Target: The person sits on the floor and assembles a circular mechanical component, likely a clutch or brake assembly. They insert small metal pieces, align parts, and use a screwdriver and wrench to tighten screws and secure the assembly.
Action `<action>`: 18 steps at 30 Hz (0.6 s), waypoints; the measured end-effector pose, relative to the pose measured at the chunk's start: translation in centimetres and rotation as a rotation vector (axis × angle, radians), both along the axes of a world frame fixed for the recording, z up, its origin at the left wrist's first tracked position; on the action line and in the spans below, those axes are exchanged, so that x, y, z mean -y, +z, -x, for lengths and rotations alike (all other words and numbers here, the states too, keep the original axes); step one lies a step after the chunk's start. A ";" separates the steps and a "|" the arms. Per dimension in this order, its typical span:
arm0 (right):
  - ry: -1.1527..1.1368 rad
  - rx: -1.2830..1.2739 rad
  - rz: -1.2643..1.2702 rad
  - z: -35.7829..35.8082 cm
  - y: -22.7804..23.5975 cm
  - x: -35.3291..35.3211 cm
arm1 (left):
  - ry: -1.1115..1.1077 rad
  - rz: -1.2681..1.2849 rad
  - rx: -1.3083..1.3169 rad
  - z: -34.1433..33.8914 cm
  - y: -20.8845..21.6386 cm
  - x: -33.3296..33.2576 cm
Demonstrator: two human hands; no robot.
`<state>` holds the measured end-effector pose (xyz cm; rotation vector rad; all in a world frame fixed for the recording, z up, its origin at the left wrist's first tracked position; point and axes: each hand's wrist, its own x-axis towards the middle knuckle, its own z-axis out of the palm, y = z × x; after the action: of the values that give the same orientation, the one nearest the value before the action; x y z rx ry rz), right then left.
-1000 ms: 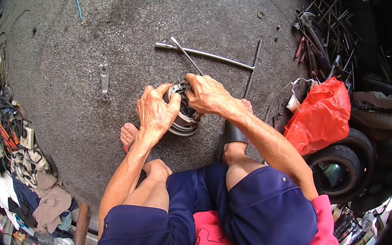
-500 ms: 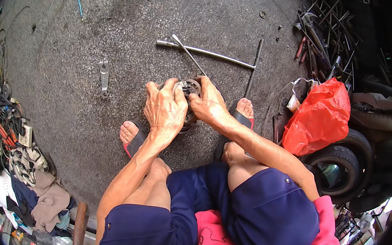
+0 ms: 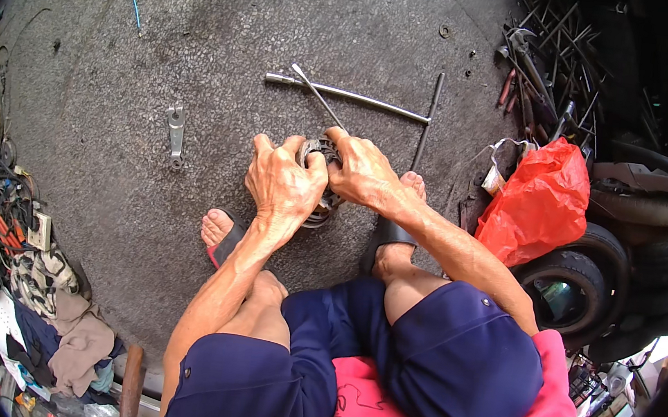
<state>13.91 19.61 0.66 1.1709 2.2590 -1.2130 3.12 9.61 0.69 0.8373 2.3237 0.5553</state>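
Observation:
Between my feet, both hands grip a round, dark grey metal part [image 3: 325,201] with a ring-like curved piece [image 3: 314,147] at its top. My left hand [image 3: 284,180] is closed on its left side, thumb pressed toward the middle. On the right side, my right hand [image 3: 364,175] is closed around it with fingers curled over the far edge. The hands hide much of the part. A thin metal rod [image 3: 316,93] reaches to my right fingertips; its near end is hidden. It crosses a T-handle socket wrench [image 3: 363,95] on the floor.
A small metal lever arm [image 3: 175,139] lies to the left. At right are a red plastic bag [image 3: 539,203], tires [image 3: 568,289] and a heap of hand tools [image 3: 534,75]. Cables [image 3: 2,195] and cloths [image 3: 80,340] crowd the left. A blue hose [image 3: 131,0] lies far left.
My fingers have shifted on the round part, and its ring-like piece shows more plainly between my hands. My right hand has moved slightly left. The wrench and lever arm stay on the floor.

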 end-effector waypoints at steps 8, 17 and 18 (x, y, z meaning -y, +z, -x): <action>0.060 0.181 -0.020 1.1 1.8 0.9 | -0.512 -0.224 0.159 6.4 -2.5 -2.0; 0.106 -0.092 -0.285 0.1 1.0 1.9 | -1.023 -0.046 0.270 8.1 -1.7 -7.0; 0.058 -0.227 -0.395 0.1 1.0 2.1 | -1.069 -0.034 0.264 8.0 -1.3 -7.6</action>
<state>13.82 17.46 1.66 1.1315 2.7764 -0.9431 -4.84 17.23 -0.57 1.6980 1.3374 0.1948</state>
